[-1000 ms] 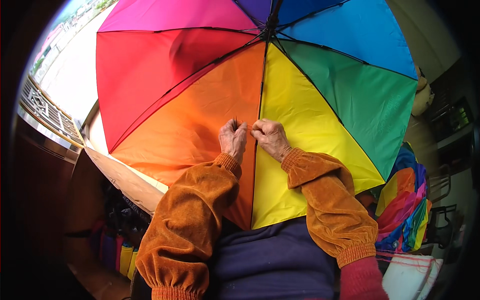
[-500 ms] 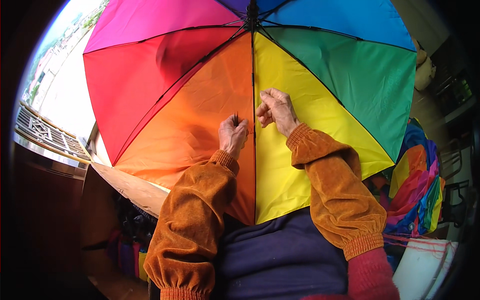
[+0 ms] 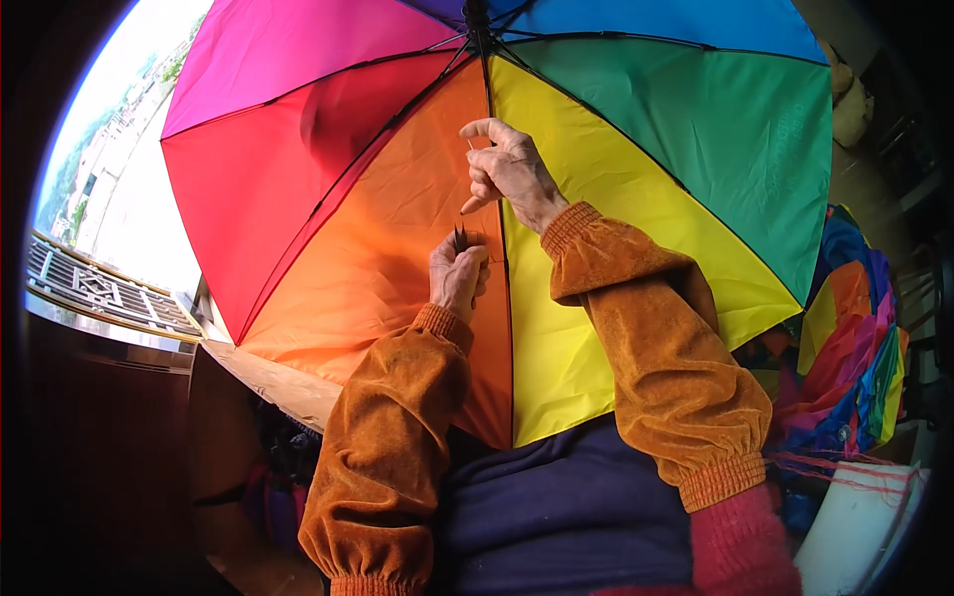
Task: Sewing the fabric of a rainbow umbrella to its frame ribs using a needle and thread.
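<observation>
An opened rainbow umbrella [image 3: 388,288] spreads in front of me, its ribs and dark central shaft [image 3: 479,25] showing. My left hand [image 3: 457,276] is closed over the orange panel, gripping small dark snips [image 3: 460,238] whose two points stick up past the fingers. Above it and to the right, my right hand [image 3: 507,169] hovers by the rib between the orange and yellow panels. Its index finger and thumb are apart, its other fingers curled. A thin needle [image 3: 471,145] shows at its fingers. Fine thread hangs near the left hand.
More folded multicoloured umbrella cloth [image 3: 845,368] is heaped at the right. Red threads [image 3: 845,469] lie over a white panel [image 3: 855,526] below it. A brown board edge [image 3: 273,382] lies under the umbrella at left, near a metal railing [image 3: 99,288] and bright window.
My right hand has risen and moved left, its index finger now stretched away from the thumb. My left hand stays nearly in place with the snips. The umbrella appears slightly turned.
</observation>
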{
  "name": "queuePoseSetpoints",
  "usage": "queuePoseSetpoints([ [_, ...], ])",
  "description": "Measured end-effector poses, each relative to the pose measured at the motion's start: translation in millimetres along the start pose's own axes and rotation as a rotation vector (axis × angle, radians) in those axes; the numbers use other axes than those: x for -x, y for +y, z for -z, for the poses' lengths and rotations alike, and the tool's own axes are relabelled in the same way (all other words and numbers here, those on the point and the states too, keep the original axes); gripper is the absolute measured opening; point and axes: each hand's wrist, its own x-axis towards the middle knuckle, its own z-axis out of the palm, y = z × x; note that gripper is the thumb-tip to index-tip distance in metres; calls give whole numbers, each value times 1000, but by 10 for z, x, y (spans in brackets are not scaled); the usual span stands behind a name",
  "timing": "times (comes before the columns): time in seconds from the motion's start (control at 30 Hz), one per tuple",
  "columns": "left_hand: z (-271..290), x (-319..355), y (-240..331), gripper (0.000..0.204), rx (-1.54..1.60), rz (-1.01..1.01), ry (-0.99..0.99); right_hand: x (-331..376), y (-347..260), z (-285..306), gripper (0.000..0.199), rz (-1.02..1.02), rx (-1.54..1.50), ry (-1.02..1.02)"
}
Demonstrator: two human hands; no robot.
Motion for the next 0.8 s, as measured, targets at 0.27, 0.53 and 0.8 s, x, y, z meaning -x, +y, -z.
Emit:
queuePoseSetpoints([
  [0.27,-14,48,25,9,-246,48,-26,-41,-7,133,20,91,-46,47],
  [0.53,120,-43,-137,6,-578,-93,-41,-50,-53,126,17,142,-125,112],
  [0.8,8,-31,-228,9,-909,-621,164,3,-216,95,16,177,-121,87],
])
